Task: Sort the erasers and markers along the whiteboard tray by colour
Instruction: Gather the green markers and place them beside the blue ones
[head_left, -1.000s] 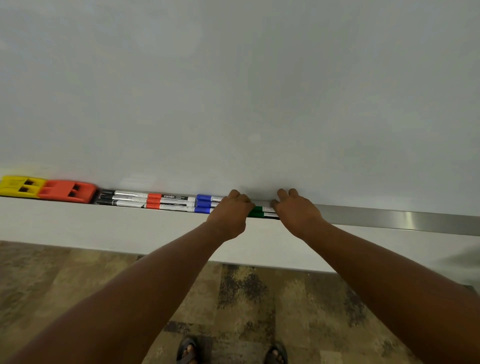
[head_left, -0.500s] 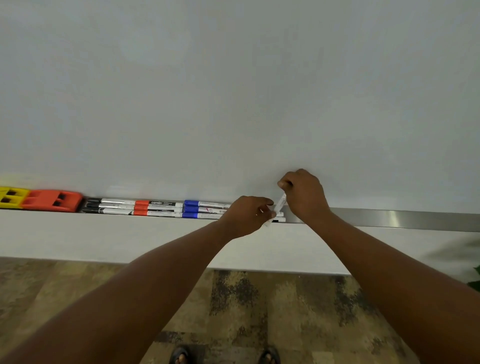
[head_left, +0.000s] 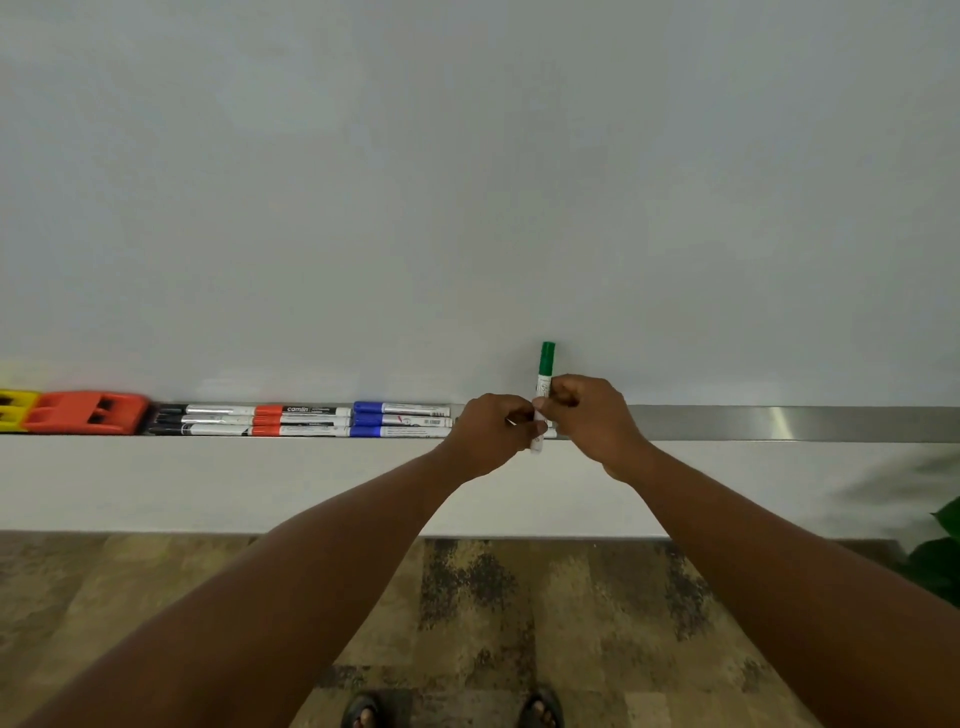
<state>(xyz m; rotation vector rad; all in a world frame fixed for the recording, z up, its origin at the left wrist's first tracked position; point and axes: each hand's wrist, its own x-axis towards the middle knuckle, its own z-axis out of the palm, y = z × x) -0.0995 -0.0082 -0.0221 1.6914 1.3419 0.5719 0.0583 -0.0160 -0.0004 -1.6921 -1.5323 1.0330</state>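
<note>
Green marker (head_left: 544, 382) held upright before the whiteboard, just above the tray (head_left: 779, 422), pinched by right hand (head_left: 589, 415) and left hand (head_left: 496, 431) together. Black, red and blue markers (head_left: 400, 420) already grouped to the left, beside orange eraser (head_left: 85, 412). Probably placing step: next, to lay green flat beside blue.

Whiteboard (head_left: 467, 182) fills the far view, blank, pale grey-white. White wall (head_left: 208, 483) band runs below it. Floor (head_left: 493, 613) near: mottled brown-tan carpet with dark patches. Plant (head_left: 940, 556) leaves at right edge (partly cut off). Light even, soft.
</note>
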